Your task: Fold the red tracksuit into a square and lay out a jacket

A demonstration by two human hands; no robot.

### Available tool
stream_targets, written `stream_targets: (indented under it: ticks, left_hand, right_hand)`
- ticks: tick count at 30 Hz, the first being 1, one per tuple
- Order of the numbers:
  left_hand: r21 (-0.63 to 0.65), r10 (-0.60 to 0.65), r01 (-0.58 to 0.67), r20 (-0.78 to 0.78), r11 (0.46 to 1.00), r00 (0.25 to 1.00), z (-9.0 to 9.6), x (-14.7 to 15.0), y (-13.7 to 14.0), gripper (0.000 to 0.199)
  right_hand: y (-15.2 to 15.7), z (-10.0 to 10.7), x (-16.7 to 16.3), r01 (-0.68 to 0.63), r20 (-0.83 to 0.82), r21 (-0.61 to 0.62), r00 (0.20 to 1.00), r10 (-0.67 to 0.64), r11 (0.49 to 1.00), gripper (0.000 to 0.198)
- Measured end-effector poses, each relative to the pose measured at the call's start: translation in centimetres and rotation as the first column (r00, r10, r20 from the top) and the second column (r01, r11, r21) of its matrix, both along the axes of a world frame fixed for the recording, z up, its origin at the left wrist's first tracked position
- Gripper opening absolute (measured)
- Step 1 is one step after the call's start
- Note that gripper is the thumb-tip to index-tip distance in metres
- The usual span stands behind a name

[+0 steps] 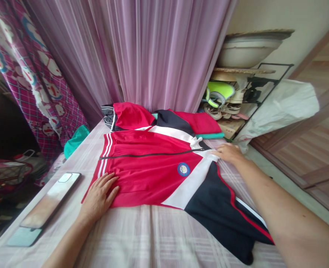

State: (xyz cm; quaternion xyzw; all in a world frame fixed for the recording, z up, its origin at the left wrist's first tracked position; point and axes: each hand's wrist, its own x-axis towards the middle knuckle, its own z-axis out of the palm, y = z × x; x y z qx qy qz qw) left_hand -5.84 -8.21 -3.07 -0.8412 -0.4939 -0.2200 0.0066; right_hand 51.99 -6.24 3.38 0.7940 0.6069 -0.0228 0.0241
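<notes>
A red, white and black zip-up track jacket (150,163) lies spread on its front-up side, its striped hem to the left and its collar to the right. The zipper is done up, and a round blue badge (184,169) sits on the chest. My left hand (99,193) rests flat on the red cloth near the striped hem, fingers apart. At the white collar my right hand (228,152) pinches the edge of the fabric. One black sleeve (223,208) stretches toward me; the far sleeve (175,122) lies at the back.
A phone (51,201) lies on the checked bedsheet (131,238) at left. Behind the jacket are folded red clothes (203,123) and a red-and-black bundle (131,115). Purple curtains (164,48) hang behind. A shoe rack (273,85) and a white bag (287,108) stand at right.
</notes>
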Motion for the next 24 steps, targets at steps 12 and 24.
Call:
stream_targets:
  ticks: [12,24]
  left_hand:
    - [-0.007,0.002,-0.002,0.010,1.000,1.000,-0.1,0.2,0.1,0.057]
    - [-0.030,-0.039,0.040,0.030,0.999,0.999,0.5,0.1,-1.4,0.058]
  right_hand:
    - [-3.8,-1.7,-4.3,0.445,-0.219,0.131,0.885,-0.412,0.886,0.059]
    - [-7.9,-0.6,-7.5,0.349,-0.101,0.112,0.935,-0.339,0.930,0.042]
